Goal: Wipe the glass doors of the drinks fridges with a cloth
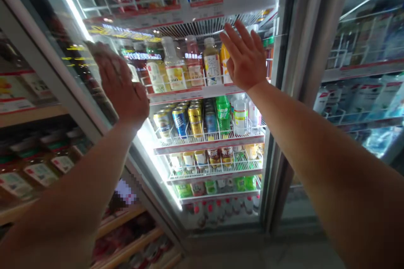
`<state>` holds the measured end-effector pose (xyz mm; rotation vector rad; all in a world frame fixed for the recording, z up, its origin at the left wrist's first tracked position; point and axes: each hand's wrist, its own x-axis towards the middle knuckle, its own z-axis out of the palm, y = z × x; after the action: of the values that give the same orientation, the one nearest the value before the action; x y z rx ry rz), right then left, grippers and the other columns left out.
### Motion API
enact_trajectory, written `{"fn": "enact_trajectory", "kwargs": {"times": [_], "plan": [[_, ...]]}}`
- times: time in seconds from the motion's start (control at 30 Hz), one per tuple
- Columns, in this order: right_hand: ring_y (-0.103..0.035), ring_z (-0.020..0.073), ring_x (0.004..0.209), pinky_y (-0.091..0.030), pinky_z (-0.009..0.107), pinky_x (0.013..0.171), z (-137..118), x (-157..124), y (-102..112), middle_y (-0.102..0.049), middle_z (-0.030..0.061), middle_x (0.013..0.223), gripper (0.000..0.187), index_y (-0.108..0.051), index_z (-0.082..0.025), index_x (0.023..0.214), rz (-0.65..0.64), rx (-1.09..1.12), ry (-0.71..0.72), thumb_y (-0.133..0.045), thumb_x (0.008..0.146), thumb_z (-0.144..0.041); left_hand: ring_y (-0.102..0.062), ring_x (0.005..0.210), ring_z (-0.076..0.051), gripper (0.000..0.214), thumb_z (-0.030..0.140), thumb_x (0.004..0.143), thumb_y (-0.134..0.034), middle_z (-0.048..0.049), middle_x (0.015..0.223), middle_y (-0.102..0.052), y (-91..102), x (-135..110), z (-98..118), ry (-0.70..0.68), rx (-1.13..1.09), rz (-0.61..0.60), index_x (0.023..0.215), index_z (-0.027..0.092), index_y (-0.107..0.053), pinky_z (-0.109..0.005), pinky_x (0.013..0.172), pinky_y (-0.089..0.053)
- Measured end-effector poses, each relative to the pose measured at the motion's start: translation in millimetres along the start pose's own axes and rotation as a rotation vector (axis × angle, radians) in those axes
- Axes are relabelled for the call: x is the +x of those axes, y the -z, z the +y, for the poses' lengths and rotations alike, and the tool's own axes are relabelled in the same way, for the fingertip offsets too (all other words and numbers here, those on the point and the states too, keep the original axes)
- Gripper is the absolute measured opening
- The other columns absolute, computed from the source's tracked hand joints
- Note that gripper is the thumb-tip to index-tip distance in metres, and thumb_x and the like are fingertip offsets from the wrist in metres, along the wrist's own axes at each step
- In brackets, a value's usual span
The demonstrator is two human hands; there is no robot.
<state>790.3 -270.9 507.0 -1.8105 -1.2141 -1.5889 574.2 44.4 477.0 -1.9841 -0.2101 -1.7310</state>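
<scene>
I stand at an open drinks fridge. My left hand (pixel 121 86) lies flat with fingers stretched out against the swung-open glass door (pixel 63 63), holding nothing. My right hand (pixel 246 56) is raised with fingers spread in front of the second shelf (pixel 195 92), just before an orange bottle (pixel 224 65) and beside a yellow-green labelled bottle (pixel 212 62); it grips nothing. More bottles stand along that shelf.
Below are wire shelves with cans (pixel 189 119), a green bottle (pixel 223 113) and small cups (pixel 214 157). The fridge's metal frame (pixel 293 92) stands at the right, with a closed cooler door (pixel 362 71) beyond. Wooden shelves of packaged goods (pixel 34 168) are on the left.
</scene>
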Motion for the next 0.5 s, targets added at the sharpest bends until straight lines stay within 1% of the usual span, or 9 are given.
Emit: {"fn": "enact_trajectory", "kwargs": {"times": [0.07,0.13,0.2,0.27,0.3,0.33,0.4,0.43,0.5], "plan": [[-0.023,0.02,0.159,-0.019,0.051,0.133,0.2,-0.1,-0.1,-0.032,-0.0024,0.168,0.061,-0.038,-0.024,0.159,0.005,0.011,0.003,-0.037,0.098,-0.023,-0.005,0.161,-0.026,0.07,0.033,0.102,-0.037,-0.0175,0.171,-0.014,3.9,-8.0,-1.4,-0.139,-0.028,-0.015,0.164,0.004,-0.024,-0.053,0.131,-0.015],[-0.024,0.0213,0.158,-0.02,0.052,0.132,0.8,-0.5,-0.7,-0.033,-0.0017,0.168,0.062,-0.039,-0.022,0.159,0.015,0.014,0.015,-0.038,0.096,-0.022,-0.004,0.161,-0.025,0.072,0.032,0.1,-0.039,-0.0142,0.172,-0.012,7.6,-6.0,-14.3,-0.22,-0.041,-0.04,0.165,0.006,-0.022,-0.053,0.132,-0.014],[-0.026,0.0218,0.158,-0.022,0.054,0.131,2.2,-0.6,-3.3,-0.034,-0.0012,0.167,0.061,-0.04,-0.022,0.158,0.034,0.026,0.017,-0.037,0.097,-0.022,-0.003,0.161,-0.026,0.073,0.031,0.099,-0.039,-0.0136,0.172,-0.011,9.0,2.1,-31.9,-0.21,-0.031,-0.053,0.165,0.006,-0.02,-0.055,0.132,-0.014],[-0.025,0.0215,0.158,-0.02,0.054,0.131,4.7,-0.3,-8.2,-0.034,-0.0013,0.167,0.059,-0.04,-0.023,0.157,0.055,0.049,0.02,-0.034,0.099,-0.025,-0.001,0.161,-0.026,0.073,0.032,0.1,-0.038,-0.0147,0.172,-0.01,7.6,9.2,-43.8,-0.138,-0.025,-0.05,0.165,0.005,-0.021,-0.057,0.131,-0.013],[-0.024,0.0212,0.158,-0.019,0.053,0.132,6.1,0.2,-11.1,-0.034,-0.0017,0.167,0.058,-0.04,-0.024,0.157,0.066,0.062,0.021,-0.033,0.1,-0.027,-0.001,0.161,-0.026,0.072,0.034,0.101,-0.038,-0.0154,0.172,-0.009,6.3,10.6,-45.3,-0.093,-0.032,-0.044,0.165,0.005,-0.021,-0.057,0.131,-0.011],[-0.023,0.0209,0.159,-0.017,0.053,0.132,7.5,0.7,-14.0,-0.034,-0.0021,0.167,0.058,-0.04,-0.025,0.157,0.072,0.074,0.02,-0.032,0.1,-0.029,0.0,0.161,-0.027,0.072,0.036,0.101,-0.038,-0.0159,0.172,-0.01,5.0,10.2,-43.3,-0.042,-0.045,-0.035,0.164,0.004,-0.022,-0.058,0.132,-0.01],[-0.021,0.0205,0.159,-0.015,0.053,0.132,9.3,1.4,-17.4,-0.033,-0.003,0.167,0.058,-0.04,-0.027,0.157,0.069,0.09,0.011,-0.033,0.1,-0.032,0.0,0.161,-0.028,0.072,0.039,0.103,-0.037,-0.017,0.172,-0.01,3.3,4.9,-31.2,0.04,-0.076,-0.031,0.164,0.004,-0.023,-0.059,0.132,-0.007],[-0.021,0.0201,0.159,-0.014,0.053,0.133,9.3,1.5,-17.4,-0.033,-0.0033,0.167,0.058,-0.04,-0.027,0.157,0.064,0.092,0.003,-0.032,0.099,-0.032,-0.001,0.161,-0.029,0.072,0.04,0.103,-0.037,-0.0177,0.172,-0.011,3.4,1.2,-23.0,0.048,-0.084,-0.032,0.164,0.003,-0.023,-0.059,0.131,-0.007],[-0.019,0.0194,0.16,-0.014,0.053,0.133,7.5,0.8,-13.5,-0.031,-0.0043,0.168,0.059,-0.038,-0.027,0.158,0.037,0.089,-0.003,-0.033,0.099,-0.03,-0.003,0.161,-0.029,0.072,0.039,0.102,-0.038,-0.0179,0.171,-0.015,5.8,-4.6,-8.2,-0.016,-0.091,-0.051,0.163,0.003,-0.027,-0.059,0.131,-0.011]]}}
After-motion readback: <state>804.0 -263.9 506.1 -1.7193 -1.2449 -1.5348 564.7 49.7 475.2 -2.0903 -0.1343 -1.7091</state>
